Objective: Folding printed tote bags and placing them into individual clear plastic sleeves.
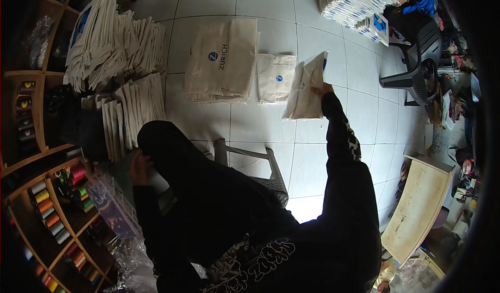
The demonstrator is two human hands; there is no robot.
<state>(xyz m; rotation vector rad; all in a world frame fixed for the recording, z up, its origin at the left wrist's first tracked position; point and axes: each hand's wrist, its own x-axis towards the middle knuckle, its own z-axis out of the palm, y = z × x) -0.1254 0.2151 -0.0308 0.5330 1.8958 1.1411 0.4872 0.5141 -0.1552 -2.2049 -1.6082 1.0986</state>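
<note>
While a stack (pixel 274 87) neighbours the held bag (pixel 306 94), a stool (pixel 275 169) stands nearby.

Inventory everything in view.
Large packets: one pile, beige, upper centre
Small packets: one pile, beige, beside large packets
Wrapped packet: 1, beige, beside small packets
Folded cloth: many, cream, left
White packets: one stack, top right
Stool: 1, grey, centre
Chair: 1+, black, right
Table: 1, cream, lower right
Shelves: several, brown, left
Spools: many, multicoloured, shelves
Clear plastic: uncounted, lower left
Person: 1, yellow-clad, lower right
Left hand: 1, black sleeve, left
Right hand: 1, black sleeve, holding wrapped packet
</note>
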